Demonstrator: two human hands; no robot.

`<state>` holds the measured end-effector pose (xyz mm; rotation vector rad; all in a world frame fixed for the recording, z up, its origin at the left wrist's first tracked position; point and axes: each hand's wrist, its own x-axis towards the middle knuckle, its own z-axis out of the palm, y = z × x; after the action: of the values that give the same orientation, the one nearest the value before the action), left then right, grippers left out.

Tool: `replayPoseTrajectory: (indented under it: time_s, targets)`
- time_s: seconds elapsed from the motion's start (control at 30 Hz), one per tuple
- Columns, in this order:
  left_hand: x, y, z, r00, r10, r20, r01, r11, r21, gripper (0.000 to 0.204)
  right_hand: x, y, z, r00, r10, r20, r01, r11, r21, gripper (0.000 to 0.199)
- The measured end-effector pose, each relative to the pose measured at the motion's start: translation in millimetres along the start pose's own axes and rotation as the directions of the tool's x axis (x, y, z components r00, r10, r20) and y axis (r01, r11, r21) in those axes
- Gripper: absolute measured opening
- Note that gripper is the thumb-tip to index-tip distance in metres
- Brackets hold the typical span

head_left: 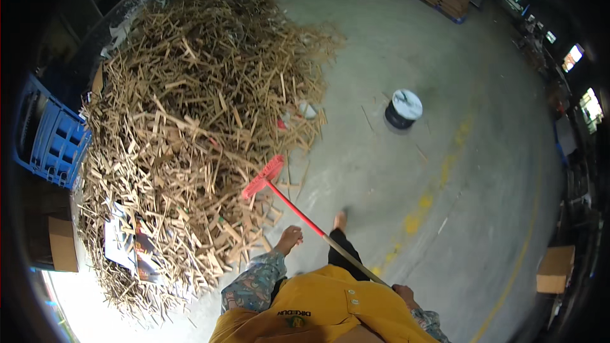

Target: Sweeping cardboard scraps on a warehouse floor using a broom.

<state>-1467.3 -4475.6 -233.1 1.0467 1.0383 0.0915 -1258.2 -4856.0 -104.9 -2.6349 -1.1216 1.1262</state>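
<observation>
Concrete floor, right hand [403, 292] gripping broom [298, 211]

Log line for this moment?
right hand: grips broom handle | left hand: free | broom head: at scrap pile edge | bucket: apart

Wood scrap pile [190, 108] lies left; bucket [403, 108] stands right; broom head [263, 176] at pile's edge

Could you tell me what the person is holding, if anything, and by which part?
The right hand grips a red broom at the upper end of its handle; the left hand hangs free, holding nothing.
</observation>
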Motion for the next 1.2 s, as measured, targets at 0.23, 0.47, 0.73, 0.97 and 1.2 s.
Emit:
replayPoseTrajectory:
  time_s: [0.23,0.47,0.73,0.97,1.2]
  targets:
    - [97.5,92.6,3.4,0.973,-0.091,-0.213,0.078,0.995,-0.066,0.026,169.7,2.4,-146.6,0.995,0.097,0.015,-0.098,0.981,0.166,0.044]
    - [221.3,100.2,-16.7,0.993,0.028,-0.117,0.015,0.937,0.349,0.012,326.9,-7.0,-258.3,0.988,0.141,-0.066,-0.121,0.963,0.239,0.044]
    - [419.8,245.0,10.3,0.929,0.280,0.240,-0.240,-0.035,0.970,0.013,498.5,-13.0,-373.9,0.964,0.254,-0.083,-0.218,0.927,0.306,0.045]
    - [574.7,505.6,91.5,0.973,0.177,-0.148,-0.171,0.984,0.051,0.014,607.6,-8.2,-473.4,0.927,0.373,-0.036,-0.347,0.891,0.291,0.045]
    - [718.0,677.0,132.6,0.968,0.173,-0.181,-0.151,0.980,0.131,0.027,753.5,55.2,-549.3,0.941,0.337,0.017,-0.324,0.888,0.328,0.047]
